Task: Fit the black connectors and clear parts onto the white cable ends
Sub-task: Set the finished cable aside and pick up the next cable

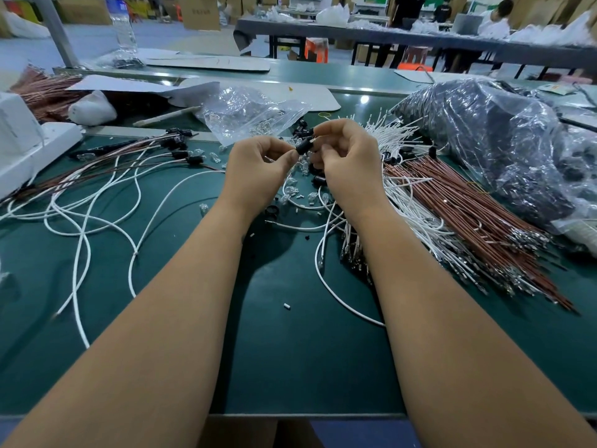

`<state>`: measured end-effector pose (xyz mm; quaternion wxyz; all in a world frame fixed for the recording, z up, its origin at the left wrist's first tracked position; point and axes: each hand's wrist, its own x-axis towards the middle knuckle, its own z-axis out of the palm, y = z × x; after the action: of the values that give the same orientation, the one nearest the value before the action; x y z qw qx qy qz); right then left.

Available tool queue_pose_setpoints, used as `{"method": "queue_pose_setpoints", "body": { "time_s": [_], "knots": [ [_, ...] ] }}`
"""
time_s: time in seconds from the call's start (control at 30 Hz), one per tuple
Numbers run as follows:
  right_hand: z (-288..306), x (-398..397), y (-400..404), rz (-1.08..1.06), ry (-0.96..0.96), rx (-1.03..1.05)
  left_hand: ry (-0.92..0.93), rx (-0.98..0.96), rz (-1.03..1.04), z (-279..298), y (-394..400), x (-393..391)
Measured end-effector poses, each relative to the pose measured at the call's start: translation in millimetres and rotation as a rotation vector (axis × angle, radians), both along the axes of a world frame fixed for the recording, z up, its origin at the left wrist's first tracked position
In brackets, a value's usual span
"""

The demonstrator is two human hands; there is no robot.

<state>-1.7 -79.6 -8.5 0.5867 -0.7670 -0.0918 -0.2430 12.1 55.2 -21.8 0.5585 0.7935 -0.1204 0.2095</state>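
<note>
Above the green table (290,367), the left hand (258,169) and right hand (347,163) both pinch one black connector (304,146) between curled fingertips; loose clear parts (310,197) lie just below (scattered among white cables (326,279)). Finished assemblies (181,153) rest at left; a brown wire bundle (468,215) lies right.

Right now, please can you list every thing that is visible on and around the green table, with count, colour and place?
black connector: one, black, pinched between both hands
clear bag: one, transparent, behind the hands
dark bag: one large, clear over dark parts, far right
loose white cables: several, white, left of the arms
brown wire bundle: many, reddish brown, right
white wire bundle: many, white, right of the hands
clear parts: several, transparent, under the hands
finished cables: several, black ends, left rear
water bottle: one, clear, far left rear
table: one, green
left hand: holds connector
right hand: holds connector
</note>
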Motion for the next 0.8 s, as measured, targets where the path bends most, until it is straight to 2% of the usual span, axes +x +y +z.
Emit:
{"method": "queue_pose_setpoints", "body": {
  "time_s": [0.53,0.8],
  "knots": [
    [-0.9,-3.0,8.6,0.027,-0.014,-0.051,-0.017,0.094,0.035,-4.7,-2.0,2.6],
    [-2.9,1.1,11.4,-0.049,-0.008,-0.071,-0.007,0.171,-0.001,-4.4,-5.4,0.8]
  ]
}}
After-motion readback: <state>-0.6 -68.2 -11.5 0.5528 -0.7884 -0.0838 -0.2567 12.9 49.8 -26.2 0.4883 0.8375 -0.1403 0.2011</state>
